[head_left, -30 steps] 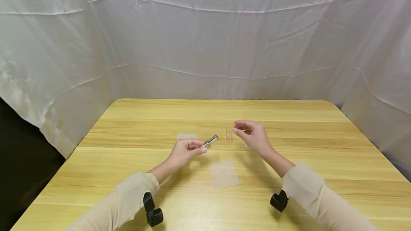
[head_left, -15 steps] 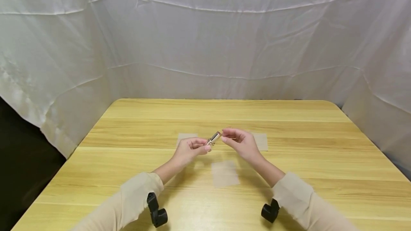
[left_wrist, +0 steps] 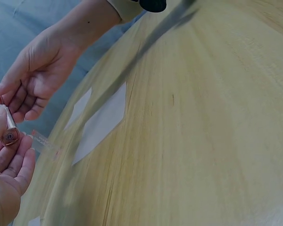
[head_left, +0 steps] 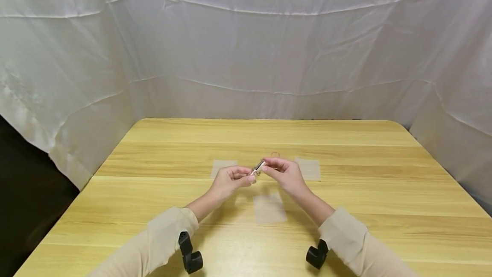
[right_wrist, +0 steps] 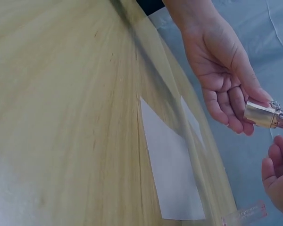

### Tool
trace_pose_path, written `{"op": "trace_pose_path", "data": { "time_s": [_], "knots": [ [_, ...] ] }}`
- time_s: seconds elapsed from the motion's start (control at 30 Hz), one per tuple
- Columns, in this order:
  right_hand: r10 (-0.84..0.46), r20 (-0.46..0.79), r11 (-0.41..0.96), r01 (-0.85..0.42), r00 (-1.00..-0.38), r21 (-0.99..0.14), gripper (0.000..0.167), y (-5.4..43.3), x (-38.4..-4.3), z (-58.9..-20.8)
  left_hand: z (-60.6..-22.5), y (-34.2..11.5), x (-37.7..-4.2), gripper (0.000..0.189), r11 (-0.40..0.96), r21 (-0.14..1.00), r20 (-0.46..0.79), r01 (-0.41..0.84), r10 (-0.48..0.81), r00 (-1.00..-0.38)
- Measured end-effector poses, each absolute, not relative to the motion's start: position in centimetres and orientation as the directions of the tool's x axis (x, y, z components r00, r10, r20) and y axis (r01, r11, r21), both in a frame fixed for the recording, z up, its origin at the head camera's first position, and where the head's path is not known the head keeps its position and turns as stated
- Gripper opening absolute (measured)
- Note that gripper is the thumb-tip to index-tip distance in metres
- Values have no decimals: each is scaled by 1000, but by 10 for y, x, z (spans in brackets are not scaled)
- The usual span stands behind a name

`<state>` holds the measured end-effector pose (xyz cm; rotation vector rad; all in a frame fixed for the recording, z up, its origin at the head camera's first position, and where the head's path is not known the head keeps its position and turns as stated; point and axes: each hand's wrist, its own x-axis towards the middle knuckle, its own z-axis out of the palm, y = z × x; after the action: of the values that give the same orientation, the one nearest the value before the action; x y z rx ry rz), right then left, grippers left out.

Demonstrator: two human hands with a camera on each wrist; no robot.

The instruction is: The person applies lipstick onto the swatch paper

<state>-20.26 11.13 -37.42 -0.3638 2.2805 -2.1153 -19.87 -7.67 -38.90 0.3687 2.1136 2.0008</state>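
Both hands meet over the middle of the table on one lipstick tube, held tilted above the surface. My left hand grips its shiny gold base between thumb and fingers. At the other, clearer end, my right hand pinches the tube with thumb and fingertips. The left wrist view shows the round bottom of the base facing the camera. Behind the right hand stands a small clear case with pinkish edges; in the head view only its rim shows.
Pale square sheets lie on the wooden table: a left one, a front one and a right one. A grey-white curtain hangs around the back and sides. Black cameras hang below both wrists.
My right hand has left the clear case and moved left to the lipstick, taking hold of its upper end. The left hand has shifted slightly right with the tube.
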Motion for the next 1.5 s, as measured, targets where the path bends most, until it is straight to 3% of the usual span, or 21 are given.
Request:
{"op": "trace_pose_path", "data": {
  "time_s": [0.3,0.5,0.77,1.5],
  "knots": [
    [-225,108,77,-129,-968,-989,31,114,-203,-372,-390,-76,-199,32,93,995,4,38,340,-940],
    [-324,127,115,-172,-937,-978,32,117,-204,-367,-388,-75,-198,30,211,973,12,97,370,-929],
    [-405,115,160,-194,-907,-968,32,123,-208,-363,-387,-76,-199,32,229,960,45,159,433,-900],
    [-378,155,151,-226,-913,-962,30,121,-208,-367,-393,-67,-195,24,248,959,47,136,334,-942]
  ]
}}
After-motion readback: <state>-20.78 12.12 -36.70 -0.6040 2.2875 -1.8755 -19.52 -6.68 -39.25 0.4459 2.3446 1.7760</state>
